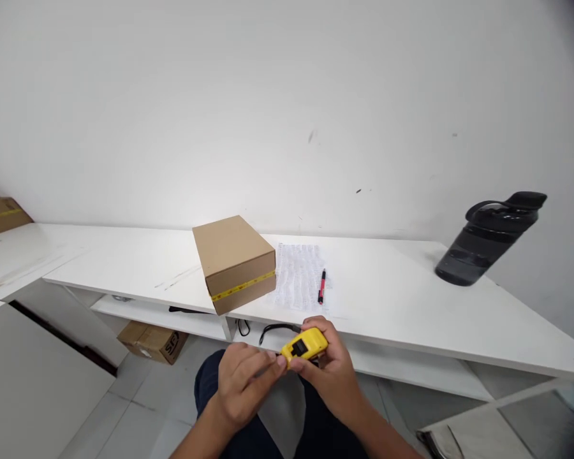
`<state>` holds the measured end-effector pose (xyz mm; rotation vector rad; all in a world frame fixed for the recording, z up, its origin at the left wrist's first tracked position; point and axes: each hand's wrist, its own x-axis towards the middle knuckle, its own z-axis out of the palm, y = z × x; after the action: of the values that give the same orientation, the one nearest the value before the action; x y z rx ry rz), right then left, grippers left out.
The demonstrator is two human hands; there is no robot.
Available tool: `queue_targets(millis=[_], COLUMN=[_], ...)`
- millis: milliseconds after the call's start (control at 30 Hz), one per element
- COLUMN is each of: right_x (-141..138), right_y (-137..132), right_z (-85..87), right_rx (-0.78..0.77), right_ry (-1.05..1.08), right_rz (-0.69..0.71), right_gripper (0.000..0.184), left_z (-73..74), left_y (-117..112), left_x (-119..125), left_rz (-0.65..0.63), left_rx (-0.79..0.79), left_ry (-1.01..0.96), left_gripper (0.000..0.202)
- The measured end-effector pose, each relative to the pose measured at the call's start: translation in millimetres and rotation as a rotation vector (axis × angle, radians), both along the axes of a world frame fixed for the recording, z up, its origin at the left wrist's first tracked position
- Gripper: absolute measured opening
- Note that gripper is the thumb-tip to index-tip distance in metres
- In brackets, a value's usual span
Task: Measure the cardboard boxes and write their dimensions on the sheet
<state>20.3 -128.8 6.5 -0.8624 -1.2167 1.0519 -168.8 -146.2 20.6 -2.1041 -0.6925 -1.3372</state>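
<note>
My right hand [333,370] is wrapped round a yellow tape measure [318,339] with a black slide button on its top. A black wrist strap [273,327] hangs off its far side and curves to the left. Thumb and fingers of my left hand [246,381] pinch at the tape measure's left end; what exactly they grip there is too small to make out. Both hands are above my lap, just in front of the desk's edge. Beyond them, a red and black pen [322,287] lies on a sheet of paper [296,275] covered in writing.
A closed cardboard box [236,248] with yellow tape sits on the white desk [382,293], left of the paper. At the right stands a dark bottle [483,245]. Under the desk are a shelf [167,316] and another carton [153,341]. More boxes [2,215] are at far left.
</note>
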Motion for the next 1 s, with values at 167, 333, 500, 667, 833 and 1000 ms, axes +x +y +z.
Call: queue_targets(millis=[167, 333, 500, 667, 833, 1000], right_x=[8, 17, -4, -13, -10, -10], right_y=[-6, -22, -43, -43, -40, -42], right_z=[-48.8, -93.7, -152.8, -177.1, -177.9, -182.8], right_rx=[-0.385, -0.467, -0.564, -0.559, -0.561, -0.546], right_ry=[0.188, 0.252, 0.192, 0.024, -0.048, -0.098], right_rz=[-0.111, -0.22, -0.311, -0.271, -0.182, -0.169], right_gripper=[0.056, 0.054, 0.06, 0.058, 0.049, 0.046], left_z=[-34.3, -43.3, 2.0, 67.4, 82.2, 66.9], left_y=[10, 20, 85, 162, 177, 126], left_x=[17, 17, 32, 55, 55, 23], left_rz=[-0.052, -0.027, 0.215, 0.585, 0.665, 0.627], left_rx=[-0.213, -0.268, -0.203, -0.517, -0.644, -0.524], left_ry=[0.109, 0.366, 0.321, 0.017, -0.02, 0.014], left_gripper=[0.024, 0.046, 0.041, 0.046, 0.025, 0.025])
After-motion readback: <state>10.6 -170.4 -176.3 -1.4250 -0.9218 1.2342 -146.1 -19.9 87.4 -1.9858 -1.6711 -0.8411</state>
